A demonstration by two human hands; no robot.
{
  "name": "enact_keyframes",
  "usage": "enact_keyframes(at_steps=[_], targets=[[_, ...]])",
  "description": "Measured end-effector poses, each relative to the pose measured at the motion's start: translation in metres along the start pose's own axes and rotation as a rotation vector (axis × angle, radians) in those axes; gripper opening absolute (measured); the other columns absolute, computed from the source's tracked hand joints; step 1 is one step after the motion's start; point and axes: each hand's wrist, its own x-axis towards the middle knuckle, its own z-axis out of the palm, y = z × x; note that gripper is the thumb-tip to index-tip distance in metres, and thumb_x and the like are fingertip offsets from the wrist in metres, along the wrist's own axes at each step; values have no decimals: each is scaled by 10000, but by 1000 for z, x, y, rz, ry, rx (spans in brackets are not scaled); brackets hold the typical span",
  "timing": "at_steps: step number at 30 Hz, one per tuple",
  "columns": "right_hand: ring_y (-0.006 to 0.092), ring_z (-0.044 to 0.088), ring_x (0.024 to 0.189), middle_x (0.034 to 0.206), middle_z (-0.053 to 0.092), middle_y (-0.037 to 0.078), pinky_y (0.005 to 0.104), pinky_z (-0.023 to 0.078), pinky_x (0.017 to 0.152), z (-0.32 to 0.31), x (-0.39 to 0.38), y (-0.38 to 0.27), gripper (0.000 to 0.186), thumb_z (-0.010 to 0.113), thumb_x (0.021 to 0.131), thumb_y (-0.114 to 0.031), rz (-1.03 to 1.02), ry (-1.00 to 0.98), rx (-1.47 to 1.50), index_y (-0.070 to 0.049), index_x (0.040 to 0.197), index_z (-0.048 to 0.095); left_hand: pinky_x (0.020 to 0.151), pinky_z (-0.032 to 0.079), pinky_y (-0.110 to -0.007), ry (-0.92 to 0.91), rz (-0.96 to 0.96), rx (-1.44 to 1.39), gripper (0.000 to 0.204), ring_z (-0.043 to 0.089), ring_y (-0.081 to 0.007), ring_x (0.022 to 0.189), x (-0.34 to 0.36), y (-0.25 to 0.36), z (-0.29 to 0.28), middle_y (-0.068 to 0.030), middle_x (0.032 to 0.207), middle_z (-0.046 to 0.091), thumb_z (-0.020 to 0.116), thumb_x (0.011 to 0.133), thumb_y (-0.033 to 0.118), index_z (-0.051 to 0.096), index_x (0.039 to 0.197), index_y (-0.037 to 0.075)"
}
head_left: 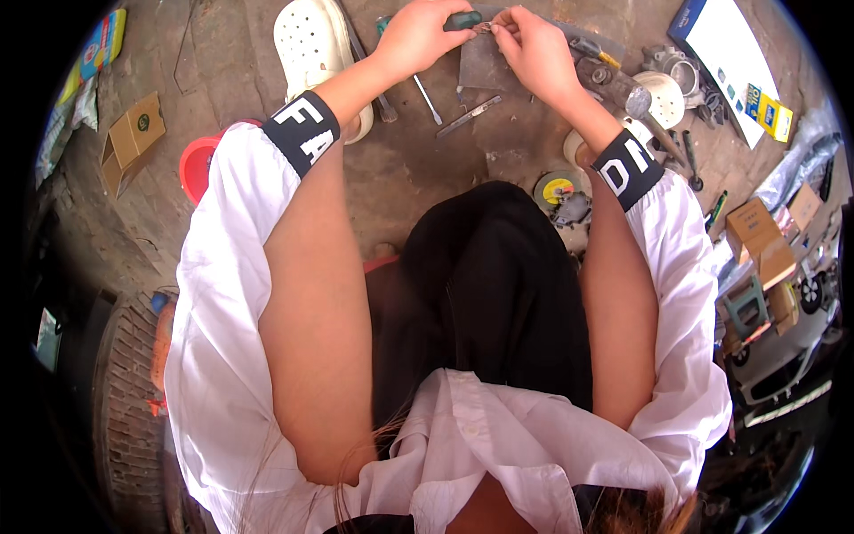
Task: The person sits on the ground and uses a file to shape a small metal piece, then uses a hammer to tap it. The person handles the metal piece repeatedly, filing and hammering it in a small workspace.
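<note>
At the top edge my left hand is closed, fingertips pressed together beside a dark green tool handle. Whether that hand grips the handle or only covers part of it, I cannot tell. My right hand pinches at a small coppery, wire-like piece, which lies between the fingertips of both hands. Beneath them is a flat grey plate on the ground. A screwdriver lies below my left wrist, and a short metal strip rests nearer to me.
A hammer and a metal casting lie by my right forearm. White clogs are on my feet. A red basin and a cardboard box stand left; a white box and several cartons are right.
</note>
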Motion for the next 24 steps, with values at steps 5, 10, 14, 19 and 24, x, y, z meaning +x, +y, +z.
enact_keyframes(at_steps=[5,10,14,19,24], targets=[[399,628,773,790,629,220,446,494,681,-1,-1,-4,131,629,871,-113,-4,11,45,8,844,586,787,477,-357,145,19,-69,243,586,-293,892,-9,3,-10,-136,950,573,757,767,142,666,965,34],[406,623,776,793,626,223,451,491,682,-1,-2,-2,126,626,872,-111,-10,28,46,5,845,586,715,458,-276,231,79,30,276,535,-179,783,-17,35,-33,-68,1004,529,769,765,85,685,1025,43],[411,620,780,799,625,226,455,490,686,-1,-4,0,129,626,870,-114,-16,41,26,6,845,587,667,487,-223,109,-129,-323,259,588,-115,739,-23,56,-40,-49,1020,549,698,839,9,635,1089,40],[413,620,785,804,625,229,458,491,690,-1,-4,-2,123,618,869,-107,-10,37,39,10,846,589,707,535,-213,54,-404,-610,322,656,-120,740,-26,46,-26,-46,1038,565,629,879,-52,540,1180,18],[411,622,787,804,626,230,458,493,694,0,-4,-1,110,611,867,-97,2,36,27,10,852,590,712,536,-217,77,-314,-540,279,651,-125,785,-29,49,-27,-59,1019,551,636,865,-65,591,1133,-4]])
